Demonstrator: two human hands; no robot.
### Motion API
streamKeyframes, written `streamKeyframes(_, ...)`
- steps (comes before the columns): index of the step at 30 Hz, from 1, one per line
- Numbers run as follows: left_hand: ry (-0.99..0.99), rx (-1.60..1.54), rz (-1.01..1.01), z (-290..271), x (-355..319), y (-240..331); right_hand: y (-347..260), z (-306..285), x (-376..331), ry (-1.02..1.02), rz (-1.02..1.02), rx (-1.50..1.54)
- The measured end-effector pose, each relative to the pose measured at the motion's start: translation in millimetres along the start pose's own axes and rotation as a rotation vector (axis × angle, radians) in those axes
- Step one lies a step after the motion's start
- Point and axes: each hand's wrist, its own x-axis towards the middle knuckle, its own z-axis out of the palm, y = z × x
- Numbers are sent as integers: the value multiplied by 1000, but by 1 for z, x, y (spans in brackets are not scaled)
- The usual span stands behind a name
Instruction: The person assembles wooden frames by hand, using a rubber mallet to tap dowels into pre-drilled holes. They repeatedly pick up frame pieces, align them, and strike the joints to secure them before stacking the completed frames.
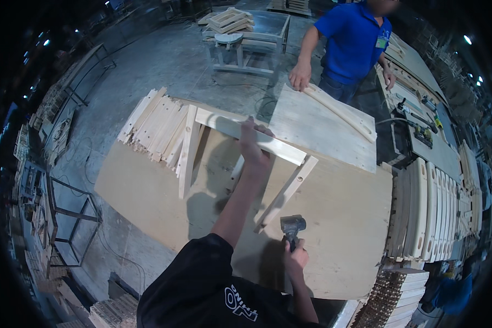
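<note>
My left hand [254, 145] is closed around the top rail of a pale wooden frame [218, 119]. That frame stands on the plywood-topped table [333, 229], with one leg [188, 156] at the rail's left end and another leg [290, 191] at its right end. A further piece shows partly behind my forearm. In my right hand [297, 257] is a black mallet [293, 223], its head raised just to the right of the right leg's lower end and apart from the frame.
Wooden slats [153, 123] are piled on the table's far left. Across the table, a person in a blue shirt [351, 41] touches a wooden rail [339, 113] lying on a board [317, 128]. Slotted wooden pieces [421, 210] stand stacked on the right, near power tools [423, 134].
</note>
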Motion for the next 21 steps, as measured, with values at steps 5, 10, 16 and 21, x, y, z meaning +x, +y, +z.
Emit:
streamKeyframes(5,15,-104,-91,-7,57,65,-40,33,-3,42,99,75)
streamKeyframes(10,-282,-682,-731,9,55,120,-66,37,16,414,-85,-195)
streamKeyframes(16,-442,-876,-1365,17,31,140,-214,-53,110,418,-589,719)
streamKeyframes(21,-533,-724,-1682,3,-12,112,-220,-75,117,385,-677,691)
